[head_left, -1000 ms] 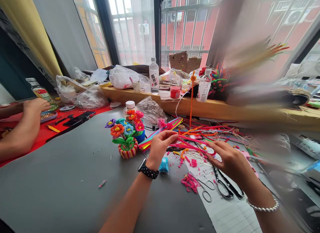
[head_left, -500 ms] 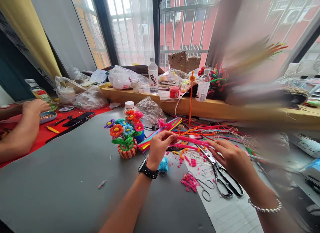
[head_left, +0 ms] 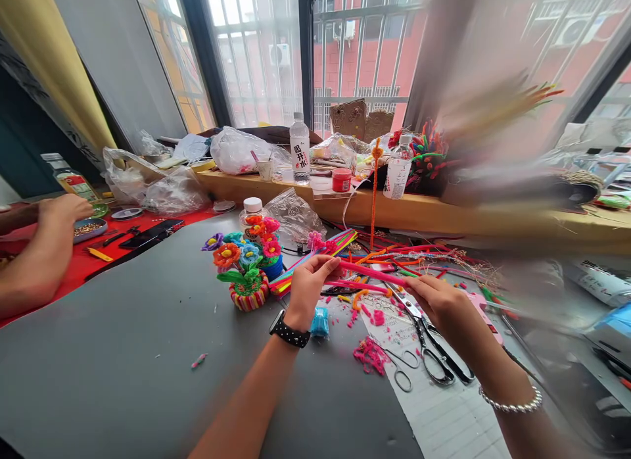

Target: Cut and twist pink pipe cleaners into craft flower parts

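Observation:
My left hand [head_left: 309, 283] pinches the left end of a pink pipe cleaner [head_left: 371, 273] above the dark table. My right hand [head_left: 438, 300] pinches its right end, so the stem is stretched between both hands. A second pink stem [head_left: 355, 287] runs just below the first; which hand holds it I cannot tell. Under my right hand lie black-handled scissors [head_left: 434, 354] on a lined paper sheet [head_left: 444, 413]. Left of my left hand stands a small pot of pipe-cleaner flowers [head_left: 246, 265].
Loose pipe cleaners [head_left: 419, 255] and pink scraps [head_left: 371, 355] litter the table. A small pair of scissors [head_left: 401, 370] lies on the paper. Bottles [head_left: 299, 150], bags and a red jar [head_left: 341, 179] line the wooden sill. Another person's hand [head_left: 62, 212] works over a red mat at the left.
My two hands have drawn the pink stem straighter and lifted it slightly. The view has tilted a little; the scissors and flower pot stay in place.

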A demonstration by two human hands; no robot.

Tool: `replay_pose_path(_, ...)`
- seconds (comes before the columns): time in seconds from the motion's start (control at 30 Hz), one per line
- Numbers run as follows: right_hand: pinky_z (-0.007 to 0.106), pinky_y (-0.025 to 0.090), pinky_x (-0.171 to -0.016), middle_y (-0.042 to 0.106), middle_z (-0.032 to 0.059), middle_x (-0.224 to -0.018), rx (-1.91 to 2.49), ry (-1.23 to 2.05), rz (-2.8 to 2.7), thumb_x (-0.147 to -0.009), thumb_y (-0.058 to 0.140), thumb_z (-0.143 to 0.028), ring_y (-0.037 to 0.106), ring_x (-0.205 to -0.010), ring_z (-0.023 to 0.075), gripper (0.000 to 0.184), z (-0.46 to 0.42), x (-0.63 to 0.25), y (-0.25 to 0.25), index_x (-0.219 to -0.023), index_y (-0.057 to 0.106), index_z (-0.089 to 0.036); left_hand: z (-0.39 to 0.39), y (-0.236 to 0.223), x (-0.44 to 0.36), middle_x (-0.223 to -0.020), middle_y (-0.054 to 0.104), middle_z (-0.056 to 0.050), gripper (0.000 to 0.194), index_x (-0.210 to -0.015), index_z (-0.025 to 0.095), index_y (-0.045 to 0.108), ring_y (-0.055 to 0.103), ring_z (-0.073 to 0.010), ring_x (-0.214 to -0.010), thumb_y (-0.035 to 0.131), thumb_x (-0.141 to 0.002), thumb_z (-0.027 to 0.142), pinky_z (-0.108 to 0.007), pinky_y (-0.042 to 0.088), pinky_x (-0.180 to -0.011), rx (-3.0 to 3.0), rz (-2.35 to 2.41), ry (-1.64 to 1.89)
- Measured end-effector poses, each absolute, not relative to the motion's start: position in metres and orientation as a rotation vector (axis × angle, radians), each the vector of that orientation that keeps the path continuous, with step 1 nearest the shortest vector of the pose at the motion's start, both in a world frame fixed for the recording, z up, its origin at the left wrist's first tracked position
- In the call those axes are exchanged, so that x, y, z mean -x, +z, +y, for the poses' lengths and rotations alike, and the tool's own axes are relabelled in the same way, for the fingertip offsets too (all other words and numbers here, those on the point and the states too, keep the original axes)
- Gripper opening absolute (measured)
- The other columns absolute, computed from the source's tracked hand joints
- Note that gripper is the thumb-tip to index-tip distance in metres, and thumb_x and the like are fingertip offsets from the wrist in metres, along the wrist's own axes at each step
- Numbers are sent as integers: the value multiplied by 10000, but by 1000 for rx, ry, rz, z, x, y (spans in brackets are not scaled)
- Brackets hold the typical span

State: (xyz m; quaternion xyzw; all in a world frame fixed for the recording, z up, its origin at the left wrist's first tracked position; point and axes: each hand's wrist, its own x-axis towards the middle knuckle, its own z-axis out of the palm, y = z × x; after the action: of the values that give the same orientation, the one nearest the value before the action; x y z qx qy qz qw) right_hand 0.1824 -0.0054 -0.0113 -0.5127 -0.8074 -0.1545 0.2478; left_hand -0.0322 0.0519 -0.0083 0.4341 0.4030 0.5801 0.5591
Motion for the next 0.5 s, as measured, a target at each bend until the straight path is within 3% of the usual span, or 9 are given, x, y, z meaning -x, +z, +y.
replay_pose_path(0.17,315,505,-614,663,117,-806,1447,-350,-2262,-802,327,-43,623,-690,207,305,-9,-178,-9,-927,595,-117,52,-7,34,-570,607,12,190,-648,115,596,566,-92,-543,674,-582,275,-211,470,-590,-1050,964,1384)
replay_pose_path(0.33,293,512,-619,684,82,-813,1363,-174,-2184,-779,344,-68,643,-716,194,310,-8,-174,-6,-916,606,-163,53,-6,36,-580,602,19,194,-664,121,604,560,-85,-548,675,-587,285,-213,462,-600,-1011,948,1443)
replay_pose_path(0.5,272,488,-533,675,71,-677,1403,-97,-1965,-808,370,-171,626,-580,187,266,-8,-166,-4,-896,618,-127,46,-8,24,-838,643,-44,305,-884,132,598,598,-126,-764,657,-627,287,-252,457,-746,-943,739,1352)
